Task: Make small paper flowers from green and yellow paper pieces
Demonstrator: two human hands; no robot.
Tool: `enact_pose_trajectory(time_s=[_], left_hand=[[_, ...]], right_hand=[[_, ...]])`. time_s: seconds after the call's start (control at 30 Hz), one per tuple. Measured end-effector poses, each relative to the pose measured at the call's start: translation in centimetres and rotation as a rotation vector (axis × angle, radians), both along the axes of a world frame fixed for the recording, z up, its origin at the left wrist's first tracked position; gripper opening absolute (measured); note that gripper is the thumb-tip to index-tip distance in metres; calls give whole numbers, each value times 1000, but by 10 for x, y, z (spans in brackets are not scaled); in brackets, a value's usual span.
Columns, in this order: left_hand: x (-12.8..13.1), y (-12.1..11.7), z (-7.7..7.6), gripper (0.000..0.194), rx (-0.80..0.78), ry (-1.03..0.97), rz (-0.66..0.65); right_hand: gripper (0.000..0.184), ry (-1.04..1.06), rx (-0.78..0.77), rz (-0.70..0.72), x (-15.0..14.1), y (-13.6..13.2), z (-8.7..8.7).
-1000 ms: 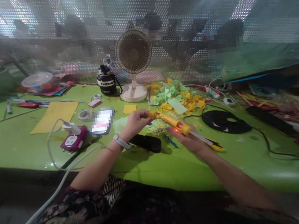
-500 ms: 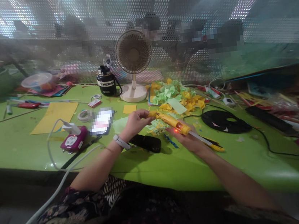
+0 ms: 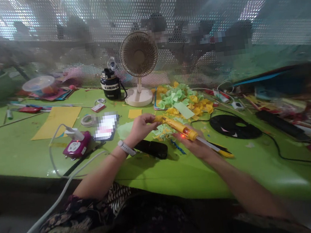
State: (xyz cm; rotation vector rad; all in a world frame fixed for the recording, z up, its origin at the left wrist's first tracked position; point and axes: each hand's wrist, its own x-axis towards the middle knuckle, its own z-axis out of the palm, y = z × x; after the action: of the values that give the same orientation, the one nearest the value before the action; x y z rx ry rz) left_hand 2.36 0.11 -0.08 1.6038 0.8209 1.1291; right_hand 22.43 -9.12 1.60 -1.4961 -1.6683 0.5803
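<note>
My right hand [image 3: 194, 142] is wrapped round a yellow hot glue gun [image 3: 178, 126], with a white glue stick [image 3: 208, 144] poking out of its back end and a small red light glowing on it. The nozzle points left and touches or nearly touches a small yellow paper piece [image 3: 159, 118]. That piece is pinched between the thumb and fingers of my left hand [image 3: 143, 127]. Below the hands lies a black, long object [image 3: 155, 148]. Behind the gun is a heap of folded green and yellow paper pieces [image 3: 180, 98].
A fan [image 3: 140, 97] and a dark bottle [image 3: 110, 86] stand at the back. On the left are a phone [image 3: 105, 126], a purple power socket [image 3: 76, 145] with a white cable, and a yellow sheet [image 3: 56, 121]. A black disc [image 3: 225, 130] and a cutter [image 3: 225, 153] lie right.
My hands, the glue gun and the paper piece stay in nearly the same place. At the far right edge, a blurred person's form has shifted, showing more of a blue thing.
</note>
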Motion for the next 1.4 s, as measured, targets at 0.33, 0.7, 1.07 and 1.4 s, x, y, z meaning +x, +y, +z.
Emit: enact_pose_trajectory(time_s=[0.33,0.7,1.07,1.4], left_hand=[[0,2,-3,27,51,24,42],[-4,4,2,34,-138,-44,7],[-8,10,0,41,-230,-95,26],[-10,14,-3,36,-239,-83,43]], right_hand=[[53,-38,34,23,1,0,-2],[44,-13,181,-46,11,-2,-6],[37,-614,-241,-385,115,18,15],[33,-726,-303,-631,185,22,-23]])
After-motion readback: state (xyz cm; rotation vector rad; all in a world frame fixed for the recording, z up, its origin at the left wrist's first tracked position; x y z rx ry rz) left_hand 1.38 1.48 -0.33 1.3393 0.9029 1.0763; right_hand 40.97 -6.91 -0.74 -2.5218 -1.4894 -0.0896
